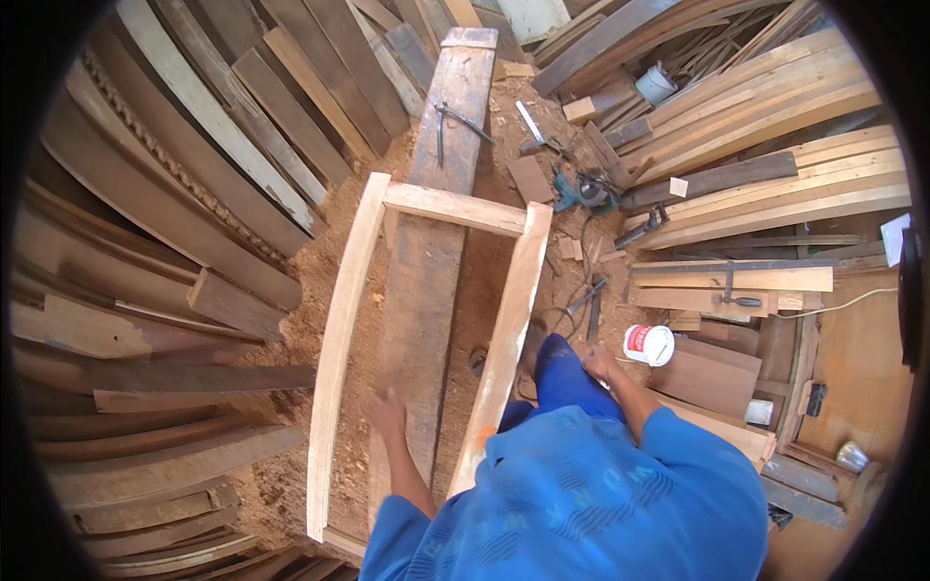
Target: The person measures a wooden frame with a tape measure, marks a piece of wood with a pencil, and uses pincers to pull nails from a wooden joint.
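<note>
A pale wooden frame (334, 358), long and rectangular with slightly curved sides, lies across a worn, thick plank bench (426, 281). My left hand (386, 412) is inside the frame, over the bench's left edge. Its fingers are apart, and nothing shows in them. Near my blue trouser leg, to the right of the frame, is my right hand (600, 363); its fingers are too small to make out. Pincers (455, 126) with dark handles rest on the far part of the bench, beyond the frame's far crosspiece (455, 208).
Curved boards (174, 203) are stacked along the left. Lumber (765, 97) fills the right. A teal power tool (584, 194) with a cord, a hammer (533, 145) and wood offcuts lie on the sawdust-covered ground. A white tub (651, 345) stands right of my right hand.
</note>
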The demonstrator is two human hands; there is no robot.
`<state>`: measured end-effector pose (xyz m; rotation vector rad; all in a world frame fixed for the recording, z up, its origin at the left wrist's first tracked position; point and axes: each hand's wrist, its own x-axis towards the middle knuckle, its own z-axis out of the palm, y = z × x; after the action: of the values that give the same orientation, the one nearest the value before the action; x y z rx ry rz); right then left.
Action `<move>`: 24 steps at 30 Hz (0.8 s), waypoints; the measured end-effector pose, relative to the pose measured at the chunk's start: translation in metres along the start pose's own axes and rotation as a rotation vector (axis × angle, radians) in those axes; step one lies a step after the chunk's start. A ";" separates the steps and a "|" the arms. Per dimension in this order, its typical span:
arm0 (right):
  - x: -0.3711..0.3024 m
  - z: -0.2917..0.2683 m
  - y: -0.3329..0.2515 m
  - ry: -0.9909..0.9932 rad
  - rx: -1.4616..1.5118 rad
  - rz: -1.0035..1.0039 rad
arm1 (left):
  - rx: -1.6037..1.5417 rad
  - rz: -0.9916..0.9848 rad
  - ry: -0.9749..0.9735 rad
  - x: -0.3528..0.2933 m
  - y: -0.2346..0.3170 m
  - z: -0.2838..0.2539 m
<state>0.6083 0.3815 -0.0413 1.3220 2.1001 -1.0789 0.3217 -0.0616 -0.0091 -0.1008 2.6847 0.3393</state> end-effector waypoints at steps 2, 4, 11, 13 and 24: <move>0.032 -0.012 0.001 0.010 -0.066 0.005 | 0.026 0.075 0.022 0.031 0.055 -0.009; 0.060 -0.022 0.005 0.002 -0.041 -0.005 | 0.038 0.208 0.077 0.055 0.102 -0.018; 0.153 -0.024 0.003 -0.041 -0.108 -0.131 | 0.110 0.219 0.070 0.116 0.157 0.026; 0.179 -0.008 0.025 -0.045 -0.061 -0.136 | 0.290 0.070 0.231 0.114 0.152 0.054; 0.158 0.036 0.091 -0.458 -0.097 0.104 | 0.140 0.176 0.265 0.120 0.156 0.056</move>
<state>0.6161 0.4624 -0.2083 1.0098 1.7032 -1.0973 0.2163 0.1015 -0.0744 0.1440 2.9795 0.2013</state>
